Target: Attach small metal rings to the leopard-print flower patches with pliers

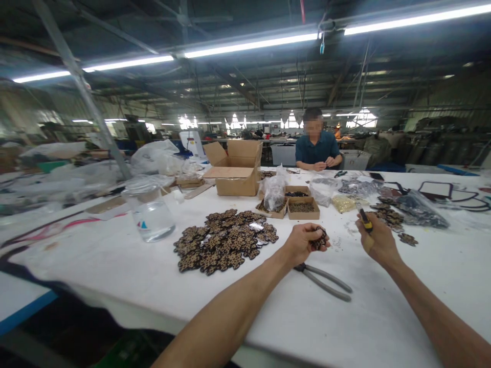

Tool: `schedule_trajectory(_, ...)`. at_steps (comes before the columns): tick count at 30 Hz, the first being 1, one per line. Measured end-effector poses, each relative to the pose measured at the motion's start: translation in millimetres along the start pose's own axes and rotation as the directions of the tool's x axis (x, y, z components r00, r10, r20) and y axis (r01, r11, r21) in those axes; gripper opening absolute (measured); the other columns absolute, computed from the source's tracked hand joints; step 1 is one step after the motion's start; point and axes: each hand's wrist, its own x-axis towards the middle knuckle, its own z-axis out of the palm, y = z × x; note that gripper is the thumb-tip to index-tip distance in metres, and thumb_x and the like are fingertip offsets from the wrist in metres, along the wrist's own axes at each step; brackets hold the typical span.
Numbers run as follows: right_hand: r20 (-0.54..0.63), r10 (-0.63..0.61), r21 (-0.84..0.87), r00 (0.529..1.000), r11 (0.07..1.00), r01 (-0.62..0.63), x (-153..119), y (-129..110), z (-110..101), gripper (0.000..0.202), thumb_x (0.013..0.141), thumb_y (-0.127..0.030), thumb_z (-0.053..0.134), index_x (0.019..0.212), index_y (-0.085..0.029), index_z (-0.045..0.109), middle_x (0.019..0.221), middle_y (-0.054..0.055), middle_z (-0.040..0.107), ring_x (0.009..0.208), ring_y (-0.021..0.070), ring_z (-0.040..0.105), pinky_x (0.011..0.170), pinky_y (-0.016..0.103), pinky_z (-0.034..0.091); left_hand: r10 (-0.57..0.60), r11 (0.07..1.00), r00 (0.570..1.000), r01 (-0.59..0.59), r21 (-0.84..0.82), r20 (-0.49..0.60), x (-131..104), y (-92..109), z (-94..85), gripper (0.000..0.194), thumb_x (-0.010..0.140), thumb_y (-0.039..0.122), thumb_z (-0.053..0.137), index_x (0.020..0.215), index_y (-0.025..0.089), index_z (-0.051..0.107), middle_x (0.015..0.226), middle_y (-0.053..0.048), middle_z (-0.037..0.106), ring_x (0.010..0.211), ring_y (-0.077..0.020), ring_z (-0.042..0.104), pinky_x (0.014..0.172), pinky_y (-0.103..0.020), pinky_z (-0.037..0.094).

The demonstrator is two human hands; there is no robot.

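Left grip (301, 242) clamps a patch (319, 240), right grip (378, 241) one tool (366, 223); one pair of pliers (329, 276) lies at left grip's five o'clock.

L hand (303, 242) holds a patterned pc (319, 240) near grey-handled pliers (329, 277) on wht tbl (115, 273); R hand (379, 240) grips a yel/blk tool (366, 223). Pile of similar pcs (226, 243) lies between L hand & clear jug (150, 214). Co-worker (316, 148) is across tbl, R of open ctn (238, 184).
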Motion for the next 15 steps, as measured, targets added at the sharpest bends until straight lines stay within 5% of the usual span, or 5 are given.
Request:
schedule_trajectory(5,0.066,-0.003,-0.094,0.998,0.996,0.01,-4,-9,-2,0.033,0.09,-0.035,0.049,0.121,-0.027,0.056,0.102,0.005,0.068,0.084,0.0221,0.06,0.062,0.028,0.034,-0.174,0.95,0.981,0.189,-0.25,0.082,-2,9,-7.3,0.016,0.075,0.014,0.07,0.087,0.011,0.059,0.082,-0.009,0.065,0.068,-0.0147,0.065,0.057,-0.022,0.05)
schedule_trajectory(15,0.188,0.04,-0.256,0.981,0.967,0.01,-2,2,-12,0.028,0.087,-0.025,0.051,0.115,-0.023,0.054,0.098,0.006,0.066,0.079,0.0194,0.058,0.056,0.027,0.027,-0.322,0.86,0.942,0.334,-0.386,0.098,2,12,-20.4,0.013,0.079,0.013,0.061,0.09,0.008,0.062,0.076,-0.008,0.062,0.06,-0.0116,0.058,0.049,-0.019,0.043)
